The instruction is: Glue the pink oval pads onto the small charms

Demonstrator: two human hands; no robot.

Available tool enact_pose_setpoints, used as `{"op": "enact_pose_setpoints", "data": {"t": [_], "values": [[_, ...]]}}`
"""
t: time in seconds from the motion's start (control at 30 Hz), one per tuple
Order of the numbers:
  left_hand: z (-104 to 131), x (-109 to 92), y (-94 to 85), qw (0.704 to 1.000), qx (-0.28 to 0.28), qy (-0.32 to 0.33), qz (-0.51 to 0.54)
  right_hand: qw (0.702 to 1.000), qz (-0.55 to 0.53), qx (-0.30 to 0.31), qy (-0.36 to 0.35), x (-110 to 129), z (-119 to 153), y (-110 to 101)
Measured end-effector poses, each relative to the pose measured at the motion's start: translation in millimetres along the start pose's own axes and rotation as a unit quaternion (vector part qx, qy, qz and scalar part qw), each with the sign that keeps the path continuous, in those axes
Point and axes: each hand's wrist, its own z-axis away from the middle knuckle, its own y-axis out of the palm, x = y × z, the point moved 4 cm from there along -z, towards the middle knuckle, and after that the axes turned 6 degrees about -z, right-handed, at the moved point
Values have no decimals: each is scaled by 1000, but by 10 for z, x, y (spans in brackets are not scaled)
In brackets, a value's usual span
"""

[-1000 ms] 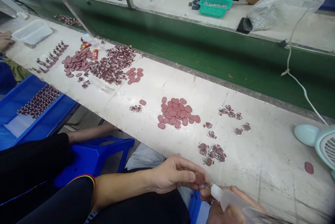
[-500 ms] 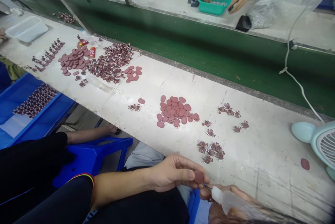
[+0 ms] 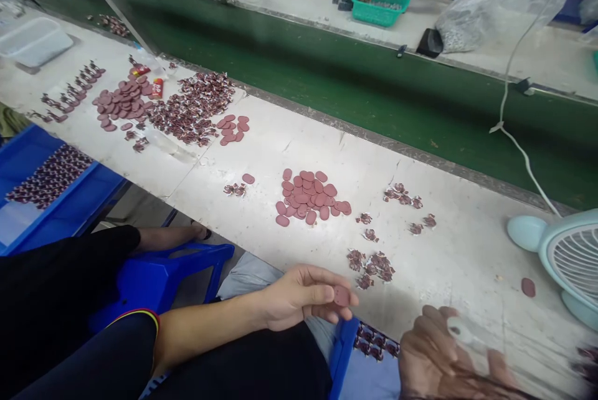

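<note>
My left hand (image 3: 303, 297) is pinching a flat reddish-brown oval disc (image 3: 342, 296) between thumb and fingers, above my lap at the table edge. To the right, my right hand (image 3: 434, 350) is blurred; its fingers are round a translucent squeeze bottle (image 3: 486, 341) with a white cap, held away from the disc. Ahead of my left hand lie small brown-and-white figure pieces (image 3: 378, 266) in a cluster. Farther off is a heap of similar oval discs (image 3: 308, 194).
A pale blue fan (image 3: 570, 257) stands at the right, with a single disc (image 3: 528, 287) near it. A blue tray (image 3: 343, 350) holding figure pieces sits below the edge. Leftward are more heaps and a neighbour's arm (image 3: 170, 237). Across a green strip (image 3: 327, 88), a person reaches into a green basket (image 3: 380, 10).
My right hand has drawn the squeeze bottle rightward, away from the disc, where its tip was before. My left hand still grips the disc. The view has shifted slightly.
</note>
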Motion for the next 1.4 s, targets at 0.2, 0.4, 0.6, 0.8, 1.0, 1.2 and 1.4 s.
{"op": "enact_pose_setpoints", "data": {"t": [0.2,0.4,0.6,0.8,1.0,1.2,1.4], "values": [[50,-211,-206,997,-78,13,10,995,-27,-96,31,359,1,118],[102,-309,-319,992,-117,37,15,933,210,151,-250,-332,458,-14],[97,-287,-238,995,-97,22,20,731,556,80,-388,-635,493,294],[127,-271,-262,994,-105,15,5,703,598,98,-373,-508,336,100],[120,-214,-206,995,-98,-6,-34,712,592,83,-370,-502,375,-141],[135,-247,-141,994,-79,7,-73,687,555,106,-458,-433,270,-61],[124,-207,-182,995,-87,1,-58,722,472,167,-478,-405,312,-119]]}}
